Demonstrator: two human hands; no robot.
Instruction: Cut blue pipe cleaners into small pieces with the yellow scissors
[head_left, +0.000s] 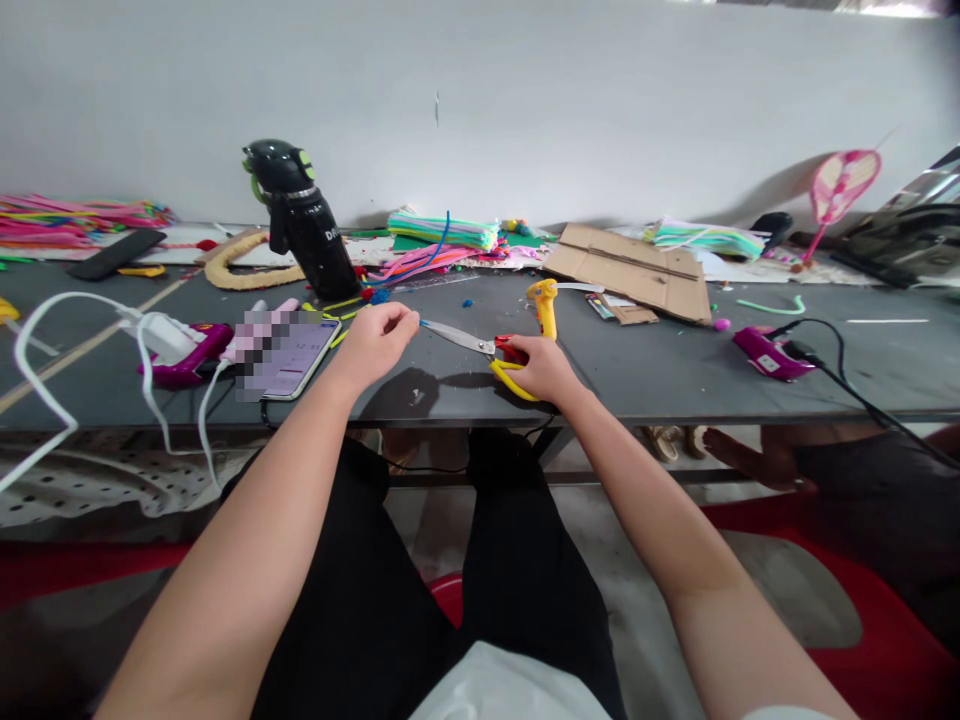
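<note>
My right hand (pixel 546 370) is wrapped round the handles of a pair of scissors (pixel 459 337) with one red and one yellow grip. The metal blades point left, nearly together, above the grey table. At their tip, my left hand (pixel 382 340) has thumb and fingers pinched. A small blue bit shows between the fingertips and the blade tip; what it is cannot be made out. Just beyond my right hand stands a yellow glue gun (pixel 546 308). Left of my left hand lies a phone (pixel 300 362), partly blurred out.
A black bottle (pixel 311 230) stands behind my left hand. Bundles of pipe cleaners (pixel 442 228) and cardboard (pixel 630 270) lie along the wall. Purple power strips (pixel 771 355) with cables sit at both sides. A pink heart-shaped piece (pixel 844 190) stands far right. Another person sits at right.
</note>
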